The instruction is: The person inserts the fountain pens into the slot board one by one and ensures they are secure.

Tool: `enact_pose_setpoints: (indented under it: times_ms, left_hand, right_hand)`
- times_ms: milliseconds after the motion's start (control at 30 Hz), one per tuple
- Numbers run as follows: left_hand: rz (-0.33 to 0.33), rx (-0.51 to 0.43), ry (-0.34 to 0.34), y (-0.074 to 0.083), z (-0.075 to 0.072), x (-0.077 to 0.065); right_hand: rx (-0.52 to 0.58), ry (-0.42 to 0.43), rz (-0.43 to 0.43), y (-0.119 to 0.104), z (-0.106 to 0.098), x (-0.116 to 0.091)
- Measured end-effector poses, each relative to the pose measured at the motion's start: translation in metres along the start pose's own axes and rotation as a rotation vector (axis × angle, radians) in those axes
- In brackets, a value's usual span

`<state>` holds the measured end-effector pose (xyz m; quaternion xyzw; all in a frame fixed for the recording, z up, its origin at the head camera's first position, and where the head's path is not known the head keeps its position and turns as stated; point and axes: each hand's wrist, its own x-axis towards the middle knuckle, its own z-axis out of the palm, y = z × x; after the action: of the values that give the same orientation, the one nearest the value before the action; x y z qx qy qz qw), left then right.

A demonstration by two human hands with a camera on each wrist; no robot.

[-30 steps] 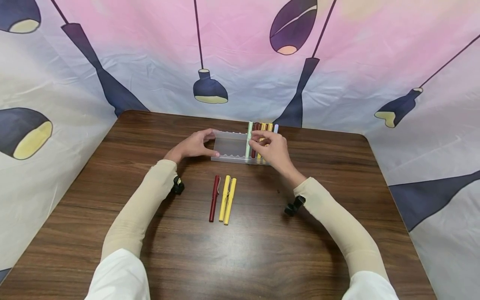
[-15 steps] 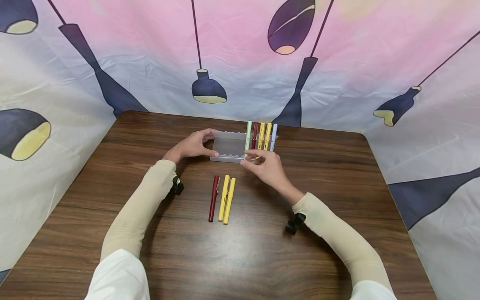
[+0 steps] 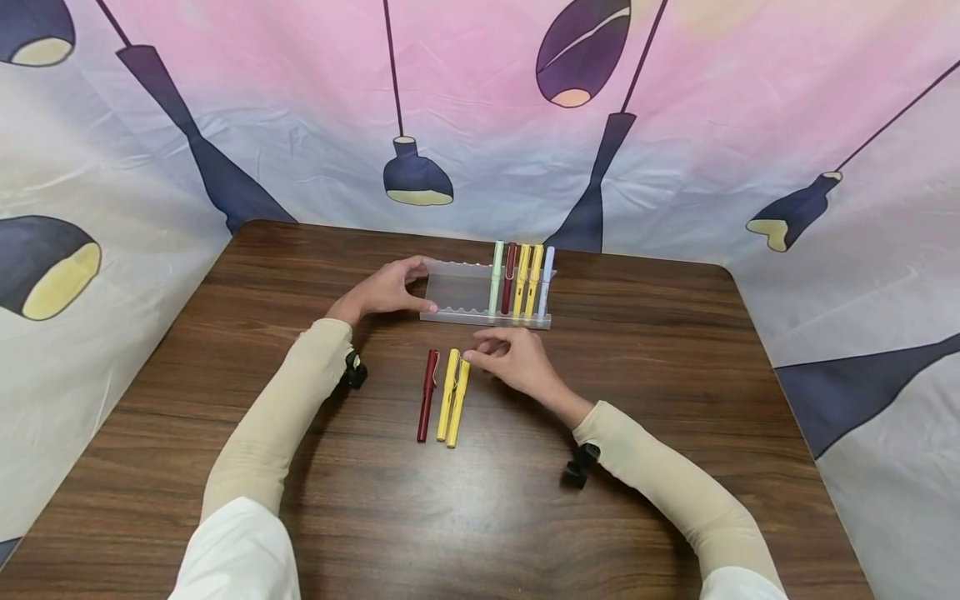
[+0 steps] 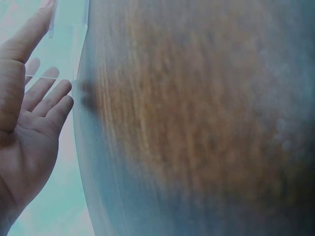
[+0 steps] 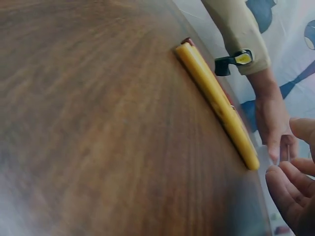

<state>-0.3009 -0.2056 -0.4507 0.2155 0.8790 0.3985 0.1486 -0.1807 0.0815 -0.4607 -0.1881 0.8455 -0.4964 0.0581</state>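
My left hand (image 3: 388, 287) holds the left end of a clear pen rack (image 3: 457, 317), thumb at its front edge and fingers behind it. In the left wrist view those fingers (image 4: 54, 101) look nearly straight beside the clear plastic. Upright in the rack's right part stand a green pen (image 3: 496, 279), a dark red pen (image 3: 509, 279), two yellow pens and a light blue pen (image 3: 546, 279). My right hand (image 3: 517, 360) hovers beside the cap end of the nearest loose yellow pen (image 3: 457, 404), holding nothing; the right wrist view shows its fingertips apart from that pen.
Left of that pen lie another yellow pen (image 3: 447, 396) and a dark red pen (image 3: 427, 396) on the brown wooden table (image 3: 525, 517). Behind the table hangs a cloth (image 3: 495, 167) printed with lamps. A black wrist camera (image 3: 580, 467) is strapped to my right sleeve.
My right hand has left the green pen in the rack and moved down and left toward the loose yellow pens. My left hand stays at the rack.
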Motion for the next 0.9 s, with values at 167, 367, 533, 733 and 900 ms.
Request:
enact_pose_setpoints:
  times_ms: [167,367,533,733,900]
  left_hand:
    - [0.001,0.002,0.003,0.001,0.000,0.000]
    - [-0.002,0.002,0.002,0.001,0.000,-0.001]
    - [0.002,0.000,0.002,0.001,0.000,-0.002]
    - [0.001,-0.011,0.000,0.002,0.000,-0.001]
    - [0.005,-0.036,-0.006,0.002,0.000,0.000]
  right_hand:
    - [-0.061,-0.022,0.002,0.003,0.009,-0.001]
    - [-0.150,-0.048,-0.017,0.004,0.015,0.000]
    - [-0.186,-0.065,-0.005,0.004,0.017,0.001]
    - [-0.210,-0.077,0.009,0.003,0.019,0.002]
    - [-0.244,-0.082,0.017,0.003,0.021,0.004]
